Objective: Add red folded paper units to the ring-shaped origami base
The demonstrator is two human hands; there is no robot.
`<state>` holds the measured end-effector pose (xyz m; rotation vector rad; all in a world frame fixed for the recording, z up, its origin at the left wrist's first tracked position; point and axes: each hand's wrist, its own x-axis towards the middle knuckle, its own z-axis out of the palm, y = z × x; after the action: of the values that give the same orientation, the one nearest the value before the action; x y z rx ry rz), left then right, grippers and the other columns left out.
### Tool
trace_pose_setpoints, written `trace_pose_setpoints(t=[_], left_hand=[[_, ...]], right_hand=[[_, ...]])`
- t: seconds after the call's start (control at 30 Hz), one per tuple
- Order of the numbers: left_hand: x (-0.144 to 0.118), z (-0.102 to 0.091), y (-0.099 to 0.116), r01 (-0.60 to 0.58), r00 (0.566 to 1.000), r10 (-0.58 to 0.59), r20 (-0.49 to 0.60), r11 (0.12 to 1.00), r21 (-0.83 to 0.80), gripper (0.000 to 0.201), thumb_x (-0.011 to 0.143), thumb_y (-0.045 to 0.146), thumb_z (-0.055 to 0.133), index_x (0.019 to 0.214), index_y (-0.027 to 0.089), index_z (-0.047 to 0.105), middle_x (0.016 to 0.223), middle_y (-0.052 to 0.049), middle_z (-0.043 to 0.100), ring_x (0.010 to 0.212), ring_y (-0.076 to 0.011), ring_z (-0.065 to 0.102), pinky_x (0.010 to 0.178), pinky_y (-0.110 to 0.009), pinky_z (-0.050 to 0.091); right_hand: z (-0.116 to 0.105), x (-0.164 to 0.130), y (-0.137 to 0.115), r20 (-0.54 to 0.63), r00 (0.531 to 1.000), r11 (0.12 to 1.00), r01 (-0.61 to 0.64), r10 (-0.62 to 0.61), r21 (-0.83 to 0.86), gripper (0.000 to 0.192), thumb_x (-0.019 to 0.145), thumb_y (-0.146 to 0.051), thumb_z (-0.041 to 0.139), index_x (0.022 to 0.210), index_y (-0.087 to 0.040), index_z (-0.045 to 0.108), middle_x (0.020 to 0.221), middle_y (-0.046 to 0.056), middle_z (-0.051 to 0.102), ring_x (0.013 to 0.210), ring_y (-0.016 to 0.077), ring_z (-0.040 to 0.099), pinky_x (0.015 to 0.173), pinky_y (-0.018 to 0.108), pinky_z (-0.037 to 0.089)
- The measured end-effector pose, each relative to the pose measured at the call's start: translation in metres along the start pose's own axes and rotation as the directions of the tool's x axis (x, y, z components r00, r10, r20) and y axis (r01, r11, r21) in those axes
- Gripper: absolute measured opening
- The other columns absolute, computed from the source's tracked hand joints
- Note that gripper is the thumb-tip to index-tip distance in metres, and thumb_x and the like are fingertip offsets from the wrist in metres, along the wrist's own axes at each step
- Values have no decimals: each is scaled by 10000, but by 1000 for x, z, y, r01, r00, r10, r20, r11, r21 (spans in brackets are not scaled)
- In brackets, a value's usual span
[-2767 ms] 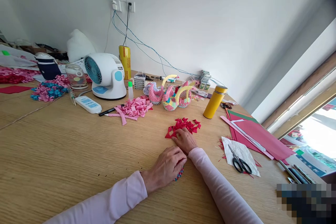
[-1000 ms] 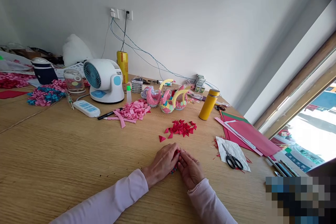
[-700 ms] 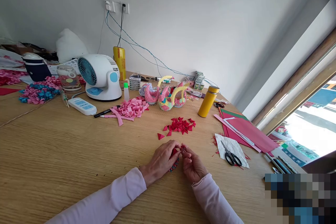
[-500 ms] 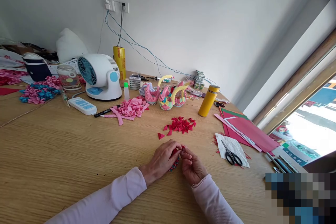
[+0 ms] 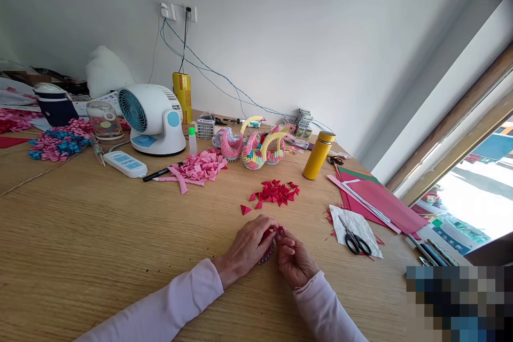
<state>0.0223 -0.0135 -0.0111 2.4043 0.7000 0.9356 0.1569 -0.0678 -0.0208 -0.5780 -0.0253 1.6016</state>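
Note:
My left hand (image 5: 249,243) curls over a small ring of folded paper pieces (image 5: 266,254), red on top with blue and red along its lower edge. Most of that ring is hidden under the fingers. Close beside it, my right hand (image 5: 295,259) pinches a small red folded paper piece (image 5: 280,228) against the ring, and the fingertips of both hands meet there. Beyond the hands lies a loose pile of red folded paper triangles (image 5: 276,192), with one triangle (image 5: 245,209) apart at its left.
Pink paper pieces (image 5: 204,165), folded-paper swans (image 5: 254,149) and a yellow flask (image 5: 319,156) stand farther back. A white fan (image 5: 154,117) is at left. Scissors (image 5: 355,238) lie on white tissue at right, near red paper sheets (image 5: 385,197).
Both hands stay together at the paper ring, with only slight finger movement. The whole view has shifted a few pixels.

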Motion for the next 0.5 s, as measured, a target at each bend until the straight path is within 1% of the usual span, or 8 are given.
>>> trace_pose_setpoints(t=[0.07,0.17,0.3,0.4,0.5], left_hand=[[0,0,0,-5,1000,5,7,1000,5,137,914,176,430,996,206,535,945,-32,610,878,-161,579,797,-276,472],[0,0,-1,-8,1000,8,3,1000,-10,154,908,166,434,1008,211,543,959,-32,617,891,-161,580,804,-274,474],[-1,2,-4,-6,1000,6,-14,999,-37,159,895,151,450,1004,207,551,966,-31,619,901,-159,580,825,-273,475],[-1,3,-4,-8,1000,7,-18,1000,-30,151,892,147,459,995,205,554,966,-27,620,901,-158,581,821,-268,476],[0,1,-3,-17,1000,17,-10,1000,-10,149,905,157,448,997,206,554,956,-24,624,889,-156,583,809,-265,475]], right_hand=[[-1,1,0,-13,1000,1000,4,-4,19,105,854,-43,568,807,-137,568,745,-10,653,381,-43,458,301,8,351],[-4,2,0,7,1000,1000,14,-14,11,111,831,-33,596,798,-138,579,719,-13,646,378,-34,467,305,10,369],[-7,4,1,5,1000,1000,27,-28,14,107,825,-37,604,804,-141,592,745,-4,655,387,-28,477,318,14,397],[-8,4,2,-19,999,999,36,-36,26,112,831,-32,590,810,-142,597,734,-5,648,385,-27,469,320,14,398],[-10,4,3,2,999,999,52,-52,3,112,831,-47,594,813,-157,604,718,-12,636,397,-13,479,330,26,417]])
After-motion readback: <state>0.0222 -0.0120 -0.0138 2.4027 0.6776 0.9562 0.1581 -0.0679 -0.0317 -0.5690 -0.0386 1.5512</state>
